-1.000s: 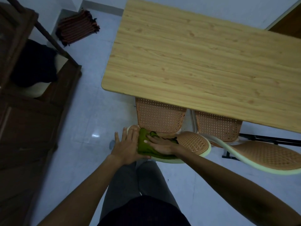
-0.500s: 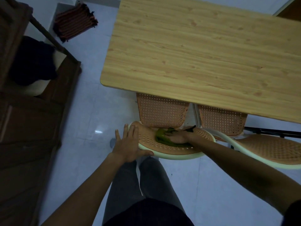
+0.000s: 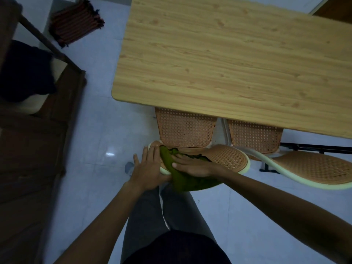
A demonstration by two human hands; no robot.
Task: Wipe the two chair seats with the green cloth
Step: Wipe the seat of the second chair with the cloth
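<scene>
Two orange woven chairs with pale rims are tucked at the near edge of a wooden table. The green cloth lies on the left end of the left chair seat and hangs over its near rim. My right hand lies flat on the cloth, pressing it to the seat. Fingers spread, my left hand rests on the seat's left rim beside the cloth. The right chair seat is bare.
The light wooden table covers the far parts of both chairs; their woven panels show under its edge. Dark wooden furniture stands at the left. A striped mat lies on the pale tiled floor. My legs are below the seat.
My right hand has dragged the cloth from the middle of the left seat back to its left near edge. My left hand stayed on the rim.
</scene>
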